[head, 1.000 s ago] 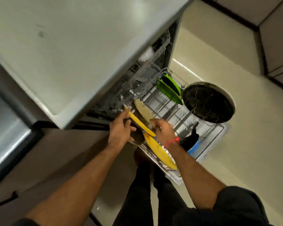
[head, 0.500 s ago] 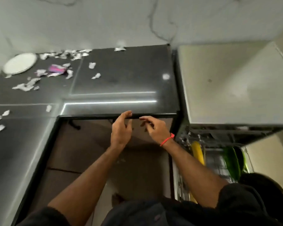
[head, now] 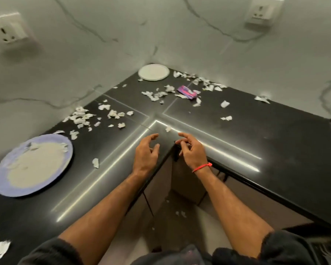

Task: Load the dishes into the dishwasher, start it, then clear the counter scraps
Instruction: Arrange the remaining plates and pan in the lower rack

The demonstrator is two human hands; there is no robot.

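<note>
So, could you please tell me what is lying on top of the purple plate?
The purple plate holds torn white paper scraps near its far rim. Its pale centre looks bare; anything under the scraps is hidden.

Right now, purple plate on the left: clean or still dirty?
Still dirty. The purple plate lies flat on the counter, a pale smear covering its middle, white paper scraps along its far rim.

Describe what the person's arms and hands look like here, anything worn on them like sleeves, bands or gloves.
Both forearms are bare, with no gloves, rings or watch visible. The left hand wears nothing. The right hand has a thin red thread band round its wrist, knotted with a short loose end sticking out. Dark, slightly fuzzy sleeves are pushed up near the elbows on both arms.
</note>
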